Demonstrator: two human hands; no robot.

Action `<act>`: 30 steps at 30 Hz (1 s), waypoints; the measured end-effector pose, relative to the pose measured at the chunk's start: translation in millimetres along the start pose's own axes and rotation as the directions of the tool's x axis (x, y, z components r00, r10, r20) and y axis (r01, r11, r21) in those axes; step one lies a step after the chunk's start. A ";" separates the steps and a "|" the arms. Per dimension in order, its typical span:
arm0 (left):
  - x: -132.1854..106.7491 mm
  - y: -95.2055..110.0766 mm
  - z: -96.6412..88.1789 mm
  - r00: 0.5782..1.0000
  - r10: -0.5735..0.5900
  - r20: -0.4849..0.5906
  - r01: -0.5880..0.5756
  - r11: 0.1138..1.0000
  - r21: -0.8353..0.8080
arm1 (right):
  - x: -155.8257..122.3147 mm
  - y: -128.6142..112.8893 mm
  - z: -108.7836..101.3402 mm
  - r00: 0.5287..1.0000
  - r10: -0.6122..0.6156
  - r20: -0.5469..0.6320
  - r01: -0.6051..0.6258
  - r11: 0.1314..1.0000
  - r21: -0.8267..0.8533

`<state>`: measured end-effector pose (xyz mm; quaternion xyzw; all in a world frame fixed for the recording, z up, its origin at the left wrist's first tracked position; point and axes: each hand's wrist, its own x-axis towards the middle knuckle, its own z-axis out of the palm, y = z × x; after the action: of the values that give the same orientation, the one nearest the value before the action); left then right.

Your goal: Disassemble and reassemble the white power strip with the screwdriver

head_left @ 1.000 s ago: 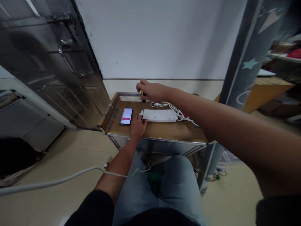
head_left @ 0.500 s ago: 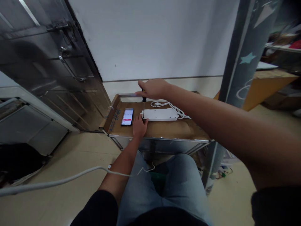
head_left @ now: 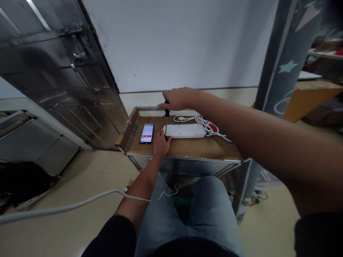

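A white power strip (head_left: 186, 131) lies lengthwise on the brown table top, with small dark holes in the face turned up. My left hand (head_left: 161, 144) grips its left end, thumb at the near edge. Above that end, my right hand (head_left: 177, 99) is closed around the dark handle of a screwdriver (head_left: 167, 113). The screwdriver stands nearly upright, its thin shaft reaching down to the strip's left end. Its tip is too small to make out against the strip. The strip's white cord (head_left: 205, 123) lies coiled at the right end, by a red object (head_left: 213, 126).
A lit phone (head_left: 147, 133) lies left of my left hand. The small table (head_left: 195, 151) has raised left and back edges and stands against a wall (head_left: 182, 43). A metal door (head_left: 53, 64) is at left, a post (head_left: 276, 67) at right. A pale cable (head_left: 80, 203) crosses my left forearm.
The view has shifted slightly, so the scene sits a little further right. More of the coiled cord and the red object shows beside my right forearm. Both hands keep their hold.
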<state>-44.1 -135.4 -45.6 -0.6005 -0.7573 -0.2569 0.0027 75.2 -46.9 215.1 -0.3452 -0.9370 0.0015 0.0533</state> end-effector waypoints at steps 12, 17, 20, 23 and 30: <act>-0.5 0.8 -0.2 1.000 0.001 -0.003 -0.001 1.000 0.001 | 5.8 -14.5 -13.1 0.991 0.137 -0.012 -0.137 0.984 -0.115; -0.7 1.3 0.7 1.000 -0.009 -0.006 0.009 1.000 0.007 | 3.4 -23.6 -6.7 0.990 0.136 0.019 -0.129 0.967 -0.221; -0.8 1.1 1.5 1.000 -0.006 0.000 0.006 1.000 0.006 | -1.5 -18.6 -0.1 0.994 0.065 0.088 -0.050 0.984 -0.171; -0.9 1.0 1.8 1.000 -0.003 0.006 0.003 1.000 0.009 | -2.7 -9.1 0.5 0.993 -0.001 0.114 0.014 0.993 -0.120; -1.6 1.9 0.4 1.000 -0.008 0.009 0.008 1.000 0.011 | 6.8 -1.8 -1.7 0.987 0.163 0.015 -0.159 0.977 -0.139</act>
<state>-41.8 -136.4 -45.6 -0.5985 -0.7612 -0.2500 0.0017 69.0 -43.9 217.5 -0.4226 -0.9045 -0.0542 0.0167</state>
